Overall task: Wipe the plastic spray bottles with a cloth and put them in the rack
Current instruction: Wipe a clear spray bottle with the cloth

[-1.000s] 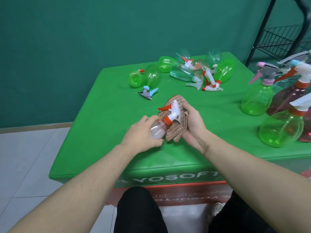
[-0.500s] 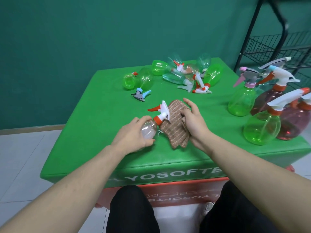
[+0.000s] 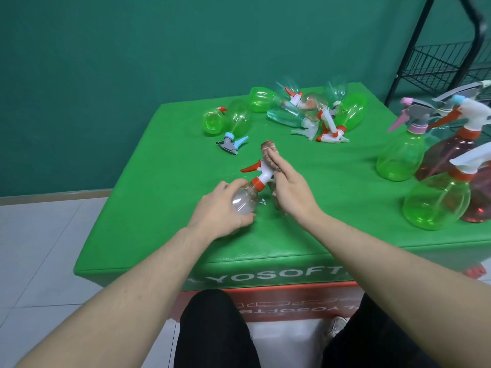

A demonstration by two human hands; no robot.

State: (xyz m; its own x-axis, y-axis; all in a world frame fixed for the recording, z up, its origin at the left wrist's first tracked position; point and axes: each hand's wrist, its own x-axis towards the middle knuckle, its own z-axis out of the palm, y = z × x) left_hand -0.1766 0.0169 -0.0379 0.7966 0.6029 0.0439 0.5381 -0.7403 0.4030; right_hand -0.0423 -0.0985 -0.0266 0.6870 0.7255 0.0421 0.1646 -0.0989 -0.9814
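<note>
The left hand (image 3: 220, 212) grips the small clear bottle (image 3: 245, 199) near the table's (image 3: 164, 181) front edge. The right hand (image 3: 289, 192), fingers straight, now presses the cloth (image 3: 268, 152) against the sprayer head; half a second earlier the cloth lay flatter beside it. Wiping proceeds; racking is not yet begun.

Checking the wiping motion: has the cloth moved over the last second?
Yes. The cloth was spread beneath the held bottle's sprayer; now the right hand presses it upright against the sprayer's side.

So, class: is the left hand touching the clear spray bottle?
Touching. The head view shows the left hand wrapped round the clear spray bottle, fingers curled over its body.
</note>
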